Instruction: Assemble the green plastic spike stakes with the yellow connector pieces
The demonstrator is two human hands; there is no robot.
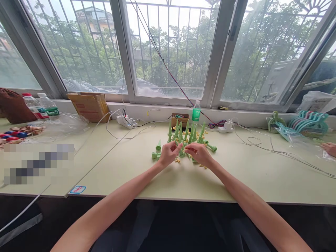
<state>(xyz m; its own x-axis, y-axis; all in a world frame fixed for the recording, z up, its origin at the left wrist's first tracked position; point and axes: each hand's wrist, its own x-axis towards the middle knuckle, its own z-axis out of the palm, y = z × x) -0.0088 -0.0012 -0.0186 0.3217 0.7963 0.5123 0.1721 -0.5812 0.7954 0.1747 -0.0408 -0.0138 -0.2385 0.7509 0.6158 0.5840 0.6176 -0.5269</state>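
Several green plastic cones (202,132) stand close together on the pale table, with small yellow pieces (177,160) scattered among and in front of them. My left hand (170,152) is closed around a green cone-shaped piece at the near side of the group. Just to its right, my right hand (199,153) has its fingers pinched together near that piece; what it holds is too small to make out. One green cone (158,145) stands left of my left hand, and a green piece (154,155) lies below it.
Behind the cones are a small brown box (180,120) and a green bottle (196,111). Power strips (225,127) and cables run along the window side. A cardboard box (89,106) is at the back left. Another person's hand (329,148) shows at the right edge.
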